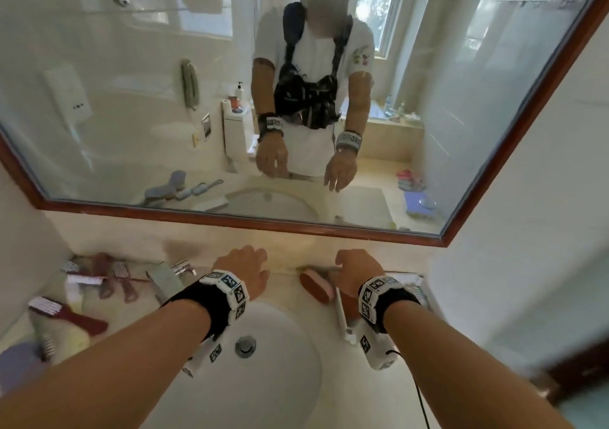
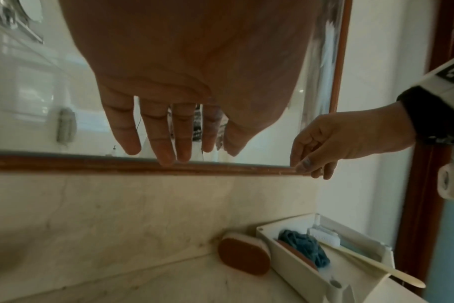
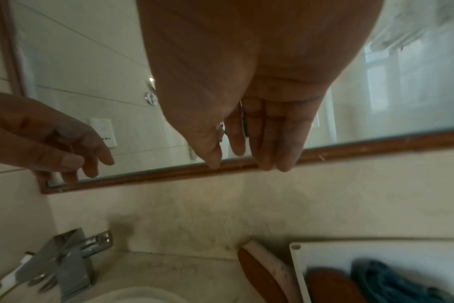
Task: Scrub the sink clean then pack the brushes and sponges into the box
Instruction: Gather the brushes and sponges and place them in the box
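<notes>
The white sink [image 1: 290,372] lies below both forearms, its metal drain [image 1: 245,346] in the middle. My left hand [image 1: 245,273] hovers over the sink's back edge with fingers straight and empty [image 2: 169,147]. My right hand [image 1: 357,270] hangs beside it, fingers relaxed and holding nothing [image 3: 246,151]. Under the right hand stands the white box [image 2: 298,264], which holds a blue cloth [image 2: 306,246], a white brush [image 2: 324,235] and a long wooden-handled brush [image 2: 371,264]. A brown oval brush [image 2: 242,256] leans against the box's left side.
Several brushes and sponges lie on the counter at the left, among them a red-handled brush [image 1: 75,318] and a purple pad [image 1: 19,359]. The chrome tap [image 1: 168,278] stands left of the left hand. A wood-framed mirror [image 1: 230,221] runs along the wall behind.
</notes>
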Demonstrator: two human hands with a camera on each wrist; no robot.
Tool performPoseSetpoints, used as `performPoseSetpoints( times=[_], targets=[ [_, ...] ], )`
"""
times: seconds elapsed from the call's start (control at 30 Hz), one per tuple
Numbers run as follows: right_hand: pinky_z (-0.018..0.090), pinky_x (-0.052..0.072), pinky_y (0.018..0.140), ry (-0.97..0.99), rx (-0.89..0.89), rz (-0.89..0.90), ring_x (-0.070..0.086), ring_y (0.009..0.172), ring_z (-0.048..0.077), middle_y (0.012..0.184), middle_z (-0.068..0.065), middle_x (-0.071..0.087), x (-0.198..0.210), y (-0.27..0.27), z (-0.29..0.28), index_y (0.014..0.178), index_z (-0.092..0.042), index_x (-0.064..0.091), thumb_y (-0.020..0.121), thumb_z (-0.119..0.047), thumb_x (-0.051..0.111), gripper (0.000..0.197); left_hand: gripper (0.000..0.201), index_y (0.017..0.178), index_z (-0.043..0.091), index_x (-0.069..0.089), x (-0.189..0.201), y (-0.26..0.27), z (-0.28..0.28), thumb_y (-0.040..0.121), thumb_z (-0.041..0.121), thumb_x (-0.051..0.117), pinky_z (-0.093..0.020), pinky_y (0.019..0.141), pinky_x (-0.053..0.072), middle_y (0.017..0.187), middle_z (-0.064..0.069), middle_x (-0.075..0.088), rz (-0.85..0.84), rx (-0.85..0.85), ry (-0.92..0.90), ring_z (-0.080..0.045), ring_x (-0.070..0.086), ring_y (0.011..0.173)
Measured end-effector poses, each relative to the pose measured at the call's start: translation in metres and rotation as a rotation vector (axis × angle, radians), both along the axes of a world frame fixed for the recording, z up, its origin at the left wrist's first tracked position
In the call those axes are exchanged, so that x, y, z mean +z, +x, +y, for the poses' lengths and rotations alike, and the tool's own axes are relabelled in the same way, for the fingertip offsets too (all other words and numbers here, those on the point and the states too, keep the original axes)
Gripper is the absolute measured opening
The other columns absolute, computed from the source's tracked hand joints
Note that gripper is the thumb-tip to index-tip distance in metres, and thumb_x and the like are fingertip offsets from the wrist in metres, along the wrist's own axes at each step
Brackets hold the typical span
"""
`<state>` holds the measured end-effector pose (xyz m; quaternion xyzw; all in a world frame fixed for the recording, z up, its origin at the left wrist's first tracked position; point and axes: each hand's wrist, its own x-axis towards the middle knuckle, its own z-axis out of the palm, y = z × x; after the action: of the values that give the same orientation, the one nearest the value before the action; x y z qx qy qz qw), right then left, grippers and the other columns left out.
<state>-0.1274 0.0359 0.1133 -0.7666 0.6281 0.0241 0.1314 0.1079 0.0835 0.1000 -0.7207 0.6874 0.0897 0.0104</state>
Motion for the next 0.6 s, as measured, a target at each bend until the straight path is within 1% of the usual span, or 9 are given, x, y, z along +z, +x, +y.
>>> performPoseSetpoints(
  times=[0.1,0.17,0.2,0.23,0.3,0.37,0.43,0.5,0.6],
  targets=[
    [0.035,0.051,0.081,0.038,0.034,-0.022,0.059,0.095,0.024,0.108,0.005,0.062,-0.043,0.002,-0.029,0.107,-0.017,0.059,0.09,-0.055,0.049,0.043,0.04,0.133,0.03,0.043,-0.028,-0.002,-0.023,0.096,0.047,0.042,-0.04,0.096,0.044,0.131,0.0,0.047,-0.002,0.016,0.051,-0.024,0.048,0.119],
    [0.033,0.048,0.073,0.062,0.027,-0.061,0.058,0.086,0.022,0.097,0.001,0.06,-0.075,0.007,-0.045,0.104,-0.02,0.056,0.089,-0.069,0.039,0.054,0.041,0.134,0.029,0.043,-0.047,-0.002,-0.038,0.097,0.046,0.043,-0.04,0.095,0.045,0.131,-0.001,0.047,0.001,0.026,0.079,-0.025,0.048,0.12],
    [0.033,0.047,0.071,0.042,0.027,-0.055,0.058,0.084,0.023,0.094,0.0,0.059,-0.08,0.008,-0.048,0.103,-0.021,0.055,0.088,-0.073,0.035,0.058,0.041,0.134,0.028,0.043,-0.05,-0.001,-0.042,0.097,0.046,0.043,-0.041,0.095,0.046,0.131,-0.001,0.047,0.002,0.026,0.077,-0.026,0.048,0.12],
    [0.033,0.048,0.07,0.031,0.041,-0.038,0.059,0.083,0.024,0.092,0.0,0.06,-0.096,0.011,-0.055,0.103,-0.022,0.055,0.087,-0.075,0.034,0.06,0.041,0.134,0.028,0.044,-0.061,0.0,-0.047,0.097,0.045,0.043,-0.042,0.095,0.046,0.131,-0.001,0.047,0.007,0.032,0.102,-0.026,0.048,0.12],
    [0.034,0.049,0.069,-0.003,0.084,0.018,0.061,0.085,0.027,0.09,0.001,0.063,-0.125,0.015,-0.07,0.104,-0.026,0.055,0.086,-0.07,0.037,0.051,0.041,0.134,0.029,0.044,-0.082,0.001,-0.056,0.097,0.045,0.043,-0.043,0.097,0.045,0.133,-0.001,0.046,0.022,0.051,0.15,-0.026,0.048,0.121],
    [0.035,0.046,0.07,0.004,0.166,0.079,0.059,0.093,0.03,0.096,0.0,0.062,-0.148,0.018,-0.082,0.113,-0.032,0.051,0.088,-0.056,0.041,0.036,0.043,0.137,0.029,0.042,-0.102,0.003,-0.058,0.097,0.045,0.043,-0.042,0.097,0.045,0.135,-0.001,0.044,0.026,0.066,0.203,-0.027,0.047,0.122],
    [0.04,0.045,0.076,0.027,0.245,0.13,0.052,0.1,0.033,0.106,-0.001,0.059,-0.166,0.022,-0.091,0.12,-0.037,0.045,0.085,-0.044,0.045,0.036,0.046,0.14,0.029,0.039,-0.121,0.007,-0.056,0.097,0.044,0.044,-0.043,0.097,0.046,0.137,-0.002,0.042,0.032,0.08,0.24,-0.027,0.046,0.123],
    [0.044,0.045,0.084,0.024,0.23,0.161,0.049,0.106,0.034,0.115,-0.001,0.058,-0.178,0.026,-0.097,0.121,-0.04,0.043,0.083,-0.045,0.047,0.038,0.047,0.141,0.028,0.038,-0.137,0.014,-0.049,0.097,0.044,0.045,-0.044,0.097,0.046,0.137,-0.003,0.041,0.034,0.092,0.279,-0.027,0.045,0.124],
    [0.046,0.04,0.093,0.011,0.149,0.146,0.048,0.116,0.033,0.125,0.003,0.055,-0.194,0.03,-0.098,0.129,-0.038,0.044,0.093,-0.05,0.04,0.038,0.047,0.14,0.027,0.038,-0.154,0.032,-0.041,0.097,0.044,0.044,-0.042,0.097,0.046,0.136,-0.003,0.041,0.024,0.125,0.331,-0.027,0.045,0.124]
  ],
)
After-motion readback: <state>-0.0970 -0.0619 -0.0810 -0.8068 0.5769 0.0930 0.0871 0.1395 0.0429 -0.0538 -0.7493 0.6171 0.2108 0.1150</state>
